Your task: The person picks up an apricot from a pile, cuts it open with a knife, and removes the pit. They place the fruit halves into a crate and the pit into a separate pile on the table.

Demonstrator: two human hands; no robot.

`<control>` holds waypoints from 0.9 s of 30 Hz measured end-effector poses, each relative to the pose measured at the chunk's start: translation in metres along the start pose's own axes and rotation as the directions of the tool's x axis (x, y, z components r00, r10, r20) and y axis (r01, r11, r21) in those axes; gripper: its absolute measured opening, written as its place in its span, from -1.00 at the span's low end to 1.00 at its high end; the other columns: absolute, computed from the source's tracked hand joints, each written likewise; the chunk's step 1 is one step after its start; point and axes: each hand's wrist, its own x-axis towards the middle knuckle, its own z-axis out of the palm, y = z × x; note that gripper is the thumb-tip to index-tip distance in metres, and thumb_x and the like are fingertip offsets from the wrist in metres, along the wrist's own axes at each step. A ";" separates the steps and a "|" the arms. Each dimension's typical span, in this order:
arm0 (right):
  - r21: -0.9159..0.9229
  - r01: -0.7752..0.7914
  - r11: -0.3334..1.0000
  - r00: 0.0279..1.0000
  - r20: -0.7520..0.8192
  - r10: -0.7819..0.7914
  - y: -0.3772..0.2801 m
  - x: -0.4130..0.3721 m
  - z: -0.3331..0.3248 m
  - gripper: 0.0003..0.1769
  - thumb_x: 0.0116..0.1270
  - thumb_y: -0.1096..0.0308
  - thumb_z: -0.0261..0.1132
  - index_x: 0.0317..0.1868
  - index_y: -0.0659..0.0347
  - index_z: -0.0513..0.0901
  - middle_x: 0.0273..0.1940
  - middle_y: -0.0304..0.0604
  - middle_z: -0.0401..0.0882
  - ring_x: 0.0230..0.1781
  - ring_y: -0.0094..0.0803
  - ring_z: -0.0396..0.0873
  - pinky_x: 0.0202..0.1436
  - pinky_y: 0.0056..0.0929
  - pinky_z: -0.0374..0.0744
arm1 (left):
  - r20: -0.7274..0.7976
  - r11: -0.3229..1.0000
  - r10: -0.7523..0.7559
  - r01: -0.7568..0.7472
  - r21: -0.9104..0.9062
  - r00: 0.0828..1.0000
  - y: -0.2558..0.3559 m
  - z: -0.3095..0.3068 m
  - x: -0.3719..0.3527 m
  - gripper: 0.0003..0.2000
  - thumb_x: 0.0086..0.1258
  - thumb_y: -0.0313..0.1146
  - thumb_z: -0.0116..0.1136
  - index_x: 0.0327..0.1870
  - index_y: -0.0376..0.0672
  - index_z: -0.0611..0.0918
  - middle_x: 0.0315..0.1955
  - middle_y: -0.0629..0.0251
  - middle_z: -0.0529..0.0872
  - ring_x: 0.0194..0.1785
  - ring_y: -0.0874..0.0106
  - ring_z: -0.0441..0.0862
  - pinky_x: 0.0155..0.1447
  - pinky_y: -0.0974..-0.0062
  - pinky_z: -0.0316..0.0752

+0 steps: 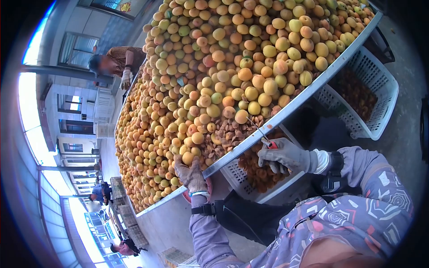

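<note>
A large heap of yellow-orange apricots [250, 94] covers the metal-edged table [308, 89]. My left hand [193, 175], in a worn knitted glove, has its fingers around one apricot [187, 157] at the near edge of the heap. My right hand [286, 156], also gloved, is closed around a small tool with a red handle [271, 144]; its working end cannot be made out. That hand is above a white crate [234, 174] holding dark orange fruit pieces [257, 172]. Brown pits [228, 134] lie piled by the table edge between my hands.
Another white slotted crate [384, 89] with dark orange pieces stands under the table's edge at right. A pinkish bowl rim [209, 187] shows below my left hand. A co-worker [118, 62] stands across the heap; other people [125, 247] and stacked crates [123, 196] are further off.
</note>
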 end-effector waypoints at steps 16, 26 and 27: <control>-0.037 0.044 0.998 0.997 0.067 -0.041 0.017 0.010 -0.002 -0.79 0.34 0.22 0.15 -0.20 0.16 0.59 -0.52 -0.38 0.50 -0.64 -0.69 0.38 -0.63 -0.69 0.35 | 0.009 0.993 0.060 -0.060 0.105 0.998 0.026 -0.014 -0.014 -0.39 0.11 -0.20 0.29 0.20 -0.23 0.42 0.11 -0.01 0.45 0.19 0.11 0.40 0.28 0.31 0.30; 0.082 0.049 0.995 0.996 0.069 -0.054 0.025 0.016 -0.003 -0.84 0.35 0.26 0.17 -0.18 0.14 0.59 -0.54 -0.43 0.48 -0.65 -0.72 0.37 -0.66 -0.73 0.30 | 0.319 0.860 0.369 -0.451 0.240 0.873 0.056 0.030 0.063 -0.52 0.12 -0.29 0.24 0.13 -0.13 0.51 0.06 0.14 0.53 0.16 0.17 0.43 0.24 0.32 0.33; 0.122 0.058 0.991 0.995 0.078 -0.068 0.025 0.016 -0.004 -0.84 0.35 0.26 0.18 -0.18 0.14 0.58 -0.54 -0.44 0.48 -0.65 -0.73 0.37 -0.66 -0.74 0.30 | 0.310 0.882 0.315 -0.398 0.254 0.897 0.063 0.031 0.062 -0.53 0.10 -0.30 0.24 0.10 -0.13 0.53 0.05 0.15 0.54 0.14 0.17 0.43 0.23 0.32 0.34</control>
